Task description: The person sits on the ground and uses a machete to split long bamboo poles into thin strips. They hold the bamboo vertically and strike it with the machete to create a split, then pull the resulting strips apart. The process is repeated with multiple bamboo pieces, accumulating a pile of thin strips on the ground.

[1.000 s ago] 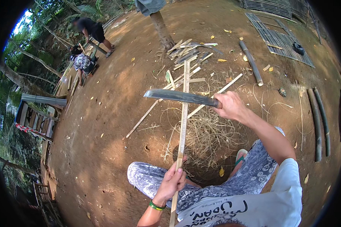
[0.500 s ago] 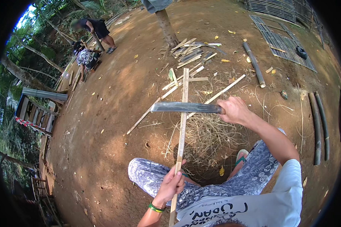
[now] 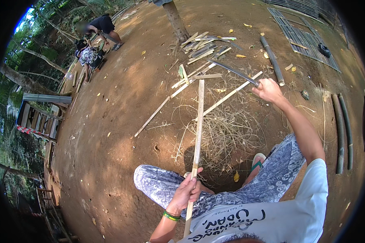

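A long, pale bamboo slat (image 3: pixel 198 121) points away from my body, with its near end passing by my shirt. My left hand (image 3: pixel 187 189) is wrapped round its lower part, above my bent knee. Out to the right, my right hand (image 3: pixel 269 90) grips the handle of a machete (image 3: pixel 236 72). The dark blade points up and to the left, beyond the slat's far end and apart from it. Thin bamboo shavings (image 3: pixel 231 133) lie heaped on the ground beneath and to the right of the slat.
Split bamboo pieces (image 3: pixel 202 50) are piled by a tree trunk (image 3: pixel 176 24). Bamboo poles (image 3: pixel 339 133) lie at the right, a slatted bamboo panel (image 3: pixel 308 40) at the far right. Two people (image 3: pixel 95 40) bend over at the far left, near a small wooden shelter (image 3: pixel 38 117).
My right hand has lifted the machete off the slat, moving away and to the right; its blade now slants. The slat's far end has shifted slightly nearer. My left hand keeps its hold.
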